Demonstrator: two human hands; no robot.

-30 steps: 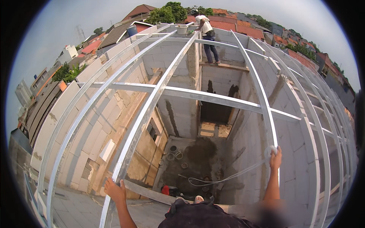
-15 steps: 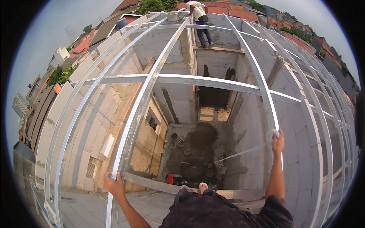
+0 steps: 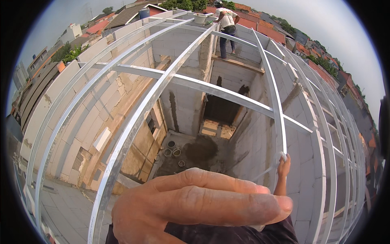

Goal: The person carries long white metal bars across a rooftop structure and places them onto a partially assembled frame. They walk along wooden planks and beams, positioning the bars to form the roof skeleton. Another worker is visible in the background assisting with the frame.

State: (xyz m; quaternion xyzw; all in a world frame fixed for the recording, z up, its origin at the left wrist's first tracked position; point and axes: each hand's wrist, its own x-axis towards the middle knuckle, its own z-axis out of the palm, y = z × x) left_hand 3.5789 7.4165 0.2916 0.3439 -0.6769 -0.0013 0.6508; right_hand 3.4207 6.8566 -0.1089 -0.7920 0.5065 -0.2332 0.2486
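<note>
My left hand [image 3: 195, 203] is raised close in front of me, large in the view. Its fingers stretch to the right, side by side, and no object shows in them; the thumb is not clear. Farther off on the right, my right hand [image 3: 283, 166] is closed on a small whitish roll [image 3: 279, 156] against a silver metal beam [image 3: 273, 87]. A pale translucent strip [image 3: 262, 175] trails from the roll down and left, partly behind my left hand. The long metal beam [image 3: 136, 118] on the left has no hand on it.
A cross beam [image 3: 219, 91] joins the long beams. Far below lies a concrete floor with several buckets [image 3: 171, 144] and a dark heap [image 3: 201, 148]. Pale block walls [image 3: 183, 61] surround the drop. Another person [image 3: 227, 20] stands on a plank [image 3: 237, 64] at the far end, near a white tub [image 3: 200, 18].
My left hand has let go of the left beam and come up close before me. My view has turned slightly. The right hand stays at the right beam with the roll.
</note>
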